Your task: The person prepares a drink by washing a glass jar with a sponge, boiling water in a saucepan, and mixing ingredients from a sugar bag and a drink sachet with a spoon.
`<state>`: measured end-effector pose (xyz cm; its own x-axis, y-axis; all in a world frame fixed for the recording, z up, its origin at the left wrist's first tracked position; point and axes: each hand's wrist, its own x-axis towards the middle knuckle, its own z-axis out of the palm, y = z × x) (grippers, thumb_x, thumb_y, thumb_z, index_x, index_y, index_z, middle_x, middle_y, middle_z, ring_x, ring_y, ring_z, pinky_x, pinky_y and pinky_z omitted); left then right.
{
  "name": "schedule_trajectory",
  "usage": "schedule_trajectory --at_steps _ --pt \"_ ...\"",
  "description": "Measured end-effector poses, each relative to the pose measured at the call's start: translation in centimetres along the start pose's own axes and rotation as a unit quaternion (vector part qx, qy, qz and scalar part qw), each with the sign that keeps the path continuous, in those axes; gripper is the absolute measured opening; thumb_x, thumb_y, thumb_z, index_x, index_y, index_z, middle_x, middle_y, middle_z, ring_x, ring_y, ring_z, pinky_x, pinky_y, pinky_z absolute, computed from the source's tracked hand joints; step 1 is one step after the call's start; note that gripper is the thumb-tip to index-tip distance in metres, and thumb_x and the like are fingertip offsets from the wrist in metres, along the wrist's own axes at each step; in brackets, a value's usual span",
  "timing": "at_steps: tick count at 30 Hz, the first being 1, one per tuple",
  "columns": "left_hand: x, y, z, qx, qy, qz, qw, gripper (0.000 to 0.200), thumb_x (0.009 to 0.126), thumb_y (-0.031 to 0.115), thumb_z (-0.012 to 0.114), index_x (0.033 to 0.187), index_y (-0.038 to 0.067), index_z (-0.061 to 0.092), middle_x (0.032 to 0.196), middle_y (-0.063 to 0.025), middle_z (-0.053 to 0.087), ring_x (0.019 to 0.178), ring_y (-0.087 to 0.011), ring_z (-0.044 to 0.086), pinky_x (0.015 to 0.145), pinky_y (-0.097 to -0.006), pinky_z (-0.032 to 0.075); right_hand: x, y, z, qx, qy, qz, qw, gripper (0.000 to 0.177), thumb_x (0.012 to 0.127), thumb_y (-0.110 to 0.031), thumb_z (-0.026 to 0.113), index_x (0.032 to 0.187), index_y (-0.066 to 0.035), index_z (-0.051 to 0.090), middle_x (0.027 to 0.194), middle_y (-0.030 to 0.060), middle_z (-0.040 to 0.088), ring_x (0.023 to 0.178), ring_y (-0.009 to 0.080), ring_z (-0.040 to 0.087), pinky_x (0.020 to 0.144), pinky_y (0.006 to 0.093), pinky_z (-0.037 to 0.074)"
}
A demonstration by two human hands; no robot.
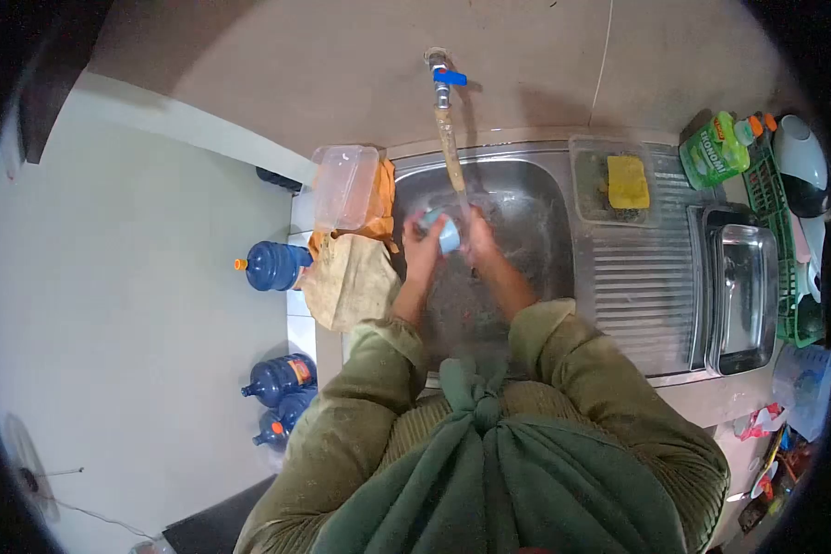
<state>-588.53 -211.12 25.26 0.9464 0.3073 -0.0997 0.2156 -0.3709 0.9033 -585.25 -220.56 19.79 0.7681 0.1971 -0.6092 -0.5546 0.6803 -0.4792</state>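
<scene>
My left hand [422, 249] is closed around a small light-blue cup [449, 236] above the sink basin [535, 263]. My right hand [479, 237] is just to the right of the cup, under the end of the hose, and motion smears its fingers. From the hose [449, 148] on the wall tap [441, 78], water seems to run down between my hands. The tap's blue lever points right. Wet marks cover the basin floor.
On the right, a plastic container [584, 208] holds a yellow sponge [628, 182]. Beyond the ribbed drainboard [639, 305] stand metal trays [746, 351], a green detergent pouch [714, 152] and a green rack [785, 277]. A clear box [346, 189] and beige cloth [351, 282] lie left.
</scene>
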Motion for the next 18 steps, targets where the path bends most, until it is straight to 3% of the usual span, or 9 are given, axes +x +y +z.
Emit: schedule_trajectory --at_steps 1,3,5,7,9,13,14,16,18 --pt "-0.6 -0.1 -0.5 -0.231 -0.017 -0.215 0.949 0.049 0.077 0.050 0.060 0.110 0.016 0.050 0.103 -0.0102 0.056 0.094 -0.0247 0.054 0.073 -0.0444 0.046 -1.0 -0.4 0.3 0.001 -0.002 0.004 1.000 0.036 0.086 -0.044 0.048 0.102 -0.013 0.056 0.092 0.0016 0.059 0.087 0.0178 0.057 0.063 0.0368 0.048" --pt "-0.6 -1.1 -0.7 -0.262 -0.029 -0.264 0.928 0.052 0.080 0.058 0.049 0.111 0.016 0.049 0.104 -0.0082 0.056 0.092 -0.0197 0.055 0.067 -0.0421 0.046 -2.2 -1.5 -0.1 -0.214 -0.107 -0.107 0.965 0.030 0.082 -0.042 0.055 0.094 -0.016 0.060 0.092 0.0006 0.058 0.089 0.0174 0.056 0.069 0.0362 0.046" --pt "-0.1 -1.6 -0.6 -0.381 -0.111 -0.376 0.837 0.063 0.079 0.066 0.040 0.113 0.014 0.048 0.104 -0.0079 0.056 0.090 -0.0209 0.056 0.065 -0.0400 0.046 -2.5 -3.2 -1.2 -0.285 -0.188 -0.130 0.931 0.030 0.074 -0.037 0.067 0.090 -0.012 0.062 0.090 0.0020 0.058 0.090 0.0181 0.055 0.074 0.0368 0.043" --pt "-0.6 -0.8 0.4 -0.419 -0.190 -0.378 0.804 0.063 0.081 0.064 0.037 0.115 0.012 0.048 0.104 -0.0068 0.056 0.092 -0.0225 0.056 0.068 -0.0410 0.046 -2.6 -4.0 -1.9 -0.447 -0.109 -0.355 0.814 0.033 0.068 -0.030 0.074 0.086 -0.006 0.062 0.091 0.0044 0.057 0.089 0.0192 0.055 0.076 0.0346 0.042" --pt "-1.7 0.6 3.0 -0.561 -0.096 -0.326 0.755 0.058 0.083 0.058 0.037 0.115 0.011 0.049 0.105 -0.0071 0.057 0.092 -0.0239 0.056 0.069 -0.0411 0.047 -3.8 -5.7 -1.8 -0.525 -0.064 -0.350 0.773 0.038 0.067 -0.030 0.075 0.089 -0.003 0.061 0.096 0.0084 0.056 0.092 0.0218 0.054 0.080 0.0347 0.042" --pt "-2.3 -0.4 5.9 -0.621 -0.090 -0.260 0.734 0.053 0.086 0.057 0.034 0.113 0.014 0.050 0.105 -0.0057 0.057 0.092 -0.0253 0.056 0.070 -0.0413 0.048 -6.3 -8.1 0.1 -0.590 0.002 -0.403 0.700 0.059 0.063 -0.033 0.078 0.108 -0.003 0.053 0.107 0.0131 0.055 0.102 0.0253 0.052 0.088 0.0347 0.040" --pt "-2.2 -0.3 5.6 -0.624 -0.089 -0.259 0.732 0.053 0.086 0.057 0.034 0.113 0.014 0.050 0.105 -0.0057 0.057 0.092 -0.0253 0.056 0.070 -0.0413 0.048 -5.2 -7.8 -0.3 -0.592 0.000 -0.403 0.698 0.059 0.063 -0.033 0.078 0.108 -0.003 0.053 0.107 0.0131 0.055 0.102 0.0253 0.052 0.088 0.0347 0.040" --pt "-1.7 -1.1 5.0 -0.628 -0.163 -0.281 0.707 0.053 0.084 0.058 0.034 0.107 0.015 0.054 0.102 -0.0042 0.058 0.086 -0.0209 0.054 0.063 -0.0345 0.043 -2.9 -7.1 -1.2 -0.428 -0.146 -0.369 0.812 0.072 0.060 -0.036 0.080 0.115 -0.003 0.046 0.109 0.0135 0.057 0.105 0.0256 0.052 0.089 0.0355 0.040" --pt "-1.3 -2.0 4.7 -0.605 -0.206 -0.302 0.708 0.055 0.084 0.059 0.033 0.109 0.014 0.053 0.104 -0.0054 0.057 0.088 -0.0221 0.055 0.067 -0.0355 0.044 -4.2 -8.1 -1.0 -0.464 -0.163 -0.306 0.815 0.070 0.060 -0.035 0.080 0.113 -0.003 0.048 0.111 0.0135 0.057 0.106 0.0251 0.052 0.088 0.0353 0.041"
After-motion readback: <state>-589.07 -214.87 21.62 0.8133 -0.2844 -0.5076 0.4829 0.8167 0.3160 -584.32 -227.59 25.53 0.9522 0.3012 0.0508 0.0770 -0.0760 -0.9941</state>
